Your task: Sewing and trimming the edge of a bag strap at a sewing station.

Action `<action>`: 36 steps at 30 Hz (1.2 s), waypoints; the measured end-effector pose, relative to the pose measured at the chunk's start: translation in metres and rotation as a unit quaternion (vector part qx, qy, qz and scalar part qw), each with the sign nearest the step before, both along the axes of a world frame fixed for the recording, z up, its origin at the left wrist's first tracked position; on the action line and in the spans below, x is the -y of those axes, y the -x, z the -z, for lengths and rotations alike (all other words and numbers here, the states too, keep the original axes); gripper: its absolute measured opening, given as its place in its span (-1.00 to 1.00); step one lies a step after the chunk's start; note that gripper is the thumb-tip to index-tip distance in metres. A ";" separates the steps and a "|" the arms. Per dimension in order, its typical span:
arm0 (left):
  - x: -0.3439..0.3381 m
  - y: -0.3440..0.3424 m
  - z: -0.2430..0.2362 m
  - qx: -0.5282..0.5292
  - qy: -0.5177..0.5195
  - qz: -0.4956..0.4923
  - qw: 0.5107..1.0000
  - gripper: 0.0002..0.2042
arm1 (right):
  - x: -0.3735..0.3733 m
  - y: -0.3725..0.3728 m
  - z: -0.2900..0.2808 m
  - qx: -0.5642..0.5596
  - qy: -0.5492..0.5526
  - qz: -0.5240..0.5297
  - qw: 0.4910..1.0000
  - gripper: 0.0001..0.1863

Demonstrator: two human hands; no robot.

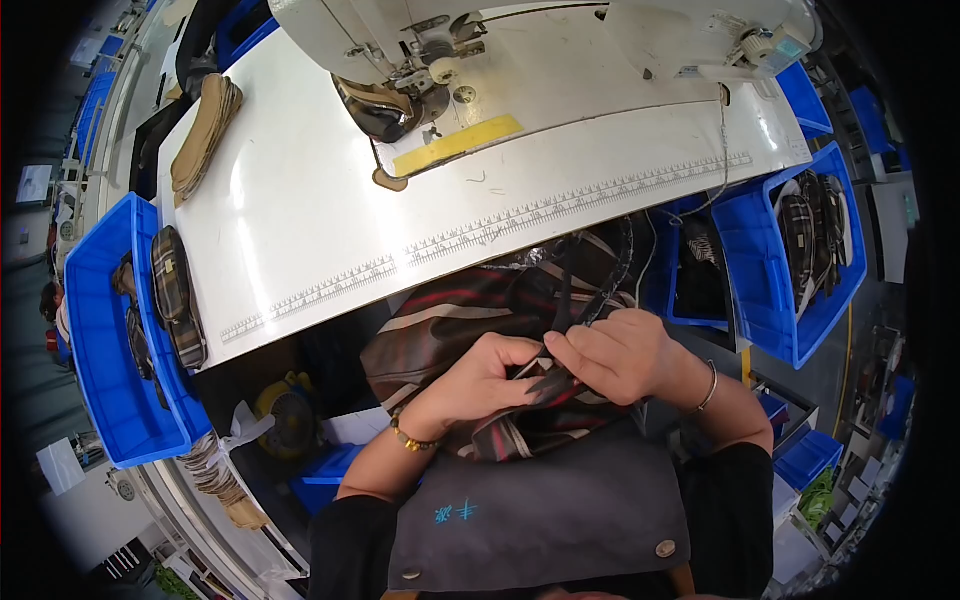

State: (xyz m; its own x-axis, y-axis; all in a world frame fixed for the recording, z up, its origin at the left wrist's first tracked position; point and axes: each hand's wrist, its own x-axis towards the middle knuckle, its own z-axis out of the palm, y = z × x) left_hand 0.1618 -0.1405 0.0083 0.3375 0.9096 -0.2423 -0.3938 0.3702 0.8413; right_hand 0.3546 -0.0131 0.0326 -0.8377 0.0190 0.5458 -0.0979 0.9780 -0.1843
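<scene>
Over my lap, below the table's front edge, my left hand (490, 378) and my right hand (620, 358) meet, fingers closed in a pinch. Between them is a small dark fabric piece (548, 384) with some light parts; the fingers cover most of it. A brown, red and cream striped cloth (440, 335) lies in folds beneath both hands. Beyond them, a white sewing machine (440, 70) stands on the white table (300, 220). A dark, tan-edged fabric piece (375, 112) sits by its needle area, with no hand touching it.
A stack of tan curved pieces (207, 135) lies at the table's far left. Beside the left edge is a blue bin (90, 300), with a plaid piece (178, 295) next to it. At right, another blue bin (765, 270) holds plaid pieces. A printed ruler (480, 238) runs along the front edge.
</scene>
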 end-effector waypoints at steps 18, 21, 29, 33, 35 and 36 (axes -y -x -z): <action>-0.004 -0.005 -0.010 -0.014 0.025 -0.034 0.999 -0.66 | -0.024 0.000 -0.003 0.145 0.332 0.034 0.931 -0.52; -0.007 -0.004 -0.012 -0.009 0.073 -0.059 0.996 -0.73 | -0.025 -0.007 0.000 0.086 0.273 0.039 0.957 -0.61; -0.014 -0.012 -0.021 -0.078 0.061 -0.109 0.989 -0.80 | -0.004 -0.027 0.007 -0.010 0.273 0.152 0.950 -0.60; -0.014 -0.013 -0.021 -0.154 0.032 -0.132 0.979 -0.79 | 0.002 -0.028 -0.024 0.034 0.333 0.219 0.917 -0.55; -0.016 -0.015 -0.022 -0.176 0.014 -0.127 0.976 -0.80 | 0.005 -0.032 -0.027 0.061 0.285 0.221 0.931 -0.57; -0.016 -0.015 -0.022 -0.170 0.022 -0.130 0.977 -0.80 | 0.007 -0.033 -0.028 0.088 0.236 0.220 0.942 -0.59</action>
State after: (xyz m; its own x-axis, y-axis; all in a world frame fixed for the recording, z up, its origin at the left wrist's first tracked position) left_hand 0.1765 -0.1249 0.0302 -0.0097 0.9398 -0.3415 -0.1808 0.3342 0.9250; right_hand 0.3872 -0.0200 0.0608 -0.7689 0.5912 0.2435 0.3697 0.7218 -0.5851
